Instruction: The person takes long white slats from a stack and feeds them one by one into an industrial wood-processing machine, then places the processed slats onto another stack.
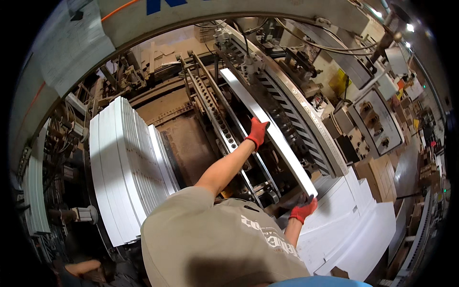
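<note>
A long, narrow white board (282, 146) lies slantwise over the machine bed, running from the upper middle down toward the lower right. My left hand (258, 132), in a red glove, grips its left edge about midway along. The board's near end sits in my right hand (304, 209), gloved in red with dark fingertips and closed around the corner. Part of the fingers of both hands is hidden by the board. Under and left of it run the machine's metal rails (215, 119), and a black-and-white striped strip (291, 115) follows its right side.
At left stands a thick stack of white boards (117, 167). More white panels (339, 225) lie at lower right beside cardboard boxes (377, 177). A control panel (375, 119) stands at right. Across the top arches a machine beam (267, 12). Another person's arm (83, 268) shows at lower left.
</note>
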`<state>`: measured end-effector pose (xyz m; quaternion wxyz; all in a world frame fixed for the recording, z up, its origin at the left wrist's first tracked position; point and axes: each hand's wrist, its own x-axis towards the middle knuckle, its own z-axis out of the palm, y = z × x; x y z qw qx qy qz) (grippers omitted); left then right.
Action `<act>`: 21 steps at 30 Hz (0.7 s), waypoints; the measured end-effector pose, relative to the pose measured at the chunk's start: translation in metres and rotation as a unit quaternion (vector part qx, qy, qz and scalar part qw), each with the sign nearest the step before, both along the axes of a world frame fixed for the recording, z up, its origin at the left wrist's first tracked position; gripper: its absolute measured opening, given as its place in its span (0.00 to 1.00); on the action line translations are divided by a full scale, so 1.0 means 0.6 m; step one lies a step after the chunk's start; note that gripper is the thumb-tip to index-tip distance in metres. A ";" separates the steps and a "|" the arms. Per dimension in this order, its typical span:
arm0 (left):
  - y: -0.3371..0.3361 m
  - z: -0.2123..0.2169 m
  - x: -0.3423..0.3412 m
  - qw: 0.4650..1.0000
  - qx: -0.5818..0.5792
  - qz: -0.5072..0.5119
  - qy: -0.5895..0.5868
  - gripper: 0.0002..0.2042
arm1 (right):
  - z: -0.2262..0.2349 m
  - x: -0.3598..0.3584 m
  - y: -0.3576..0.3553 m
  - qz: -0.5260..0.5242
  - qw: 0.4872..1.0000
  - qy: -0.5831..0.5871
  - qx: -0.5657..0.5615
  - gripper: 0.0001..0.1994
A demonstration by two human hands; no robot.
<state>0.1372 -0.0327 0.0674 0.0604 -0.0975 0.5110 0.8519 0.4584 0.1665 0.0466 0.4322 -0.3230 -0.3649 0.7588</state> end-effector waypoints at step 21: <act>-0.023 -0.024 -0.145 0.974 -0.130 -0.017 0.182 0.33 | 0.032 -0.246 -0.143 -0.083 0.995 -0.030 -0.036 0.12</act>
